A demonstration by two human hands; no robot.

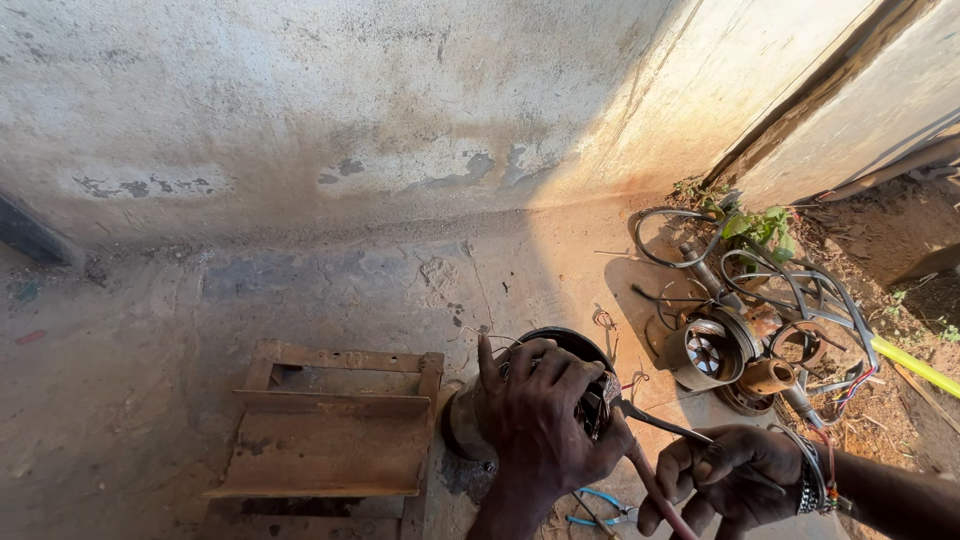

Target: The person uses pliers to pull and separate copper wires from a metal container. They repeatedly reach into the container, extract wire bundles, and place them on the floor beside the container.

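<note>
Gripping the motor stator (480, 405) from above, my left hand (545, 415) is spread over its round housing, fingers (560, 375) curled down onto the windings at the open end. The stator rests on the concrete floor (330, 290), just beside the right edge of a rusty metal frame (335, 425) that lies flat near the bottom edge of the floor.

My right hand (725, 475) is closed around a reddish tool handle (655, 490). The dark metal shaft (660, 422) of the tool points left, and its tip meets the stator under my left fingers. A metal bracelet (810, 480) sits on the right wrist.

A blue-handled tool (600, 505) lies on the floor between my forearms.

At the right edge of the floor, near the wall (400, 110), a pile of motor parts and tangled cables (760, 320) rests well apart from the stator. A yellow hose (915, 365) runs beyond it.
</note>
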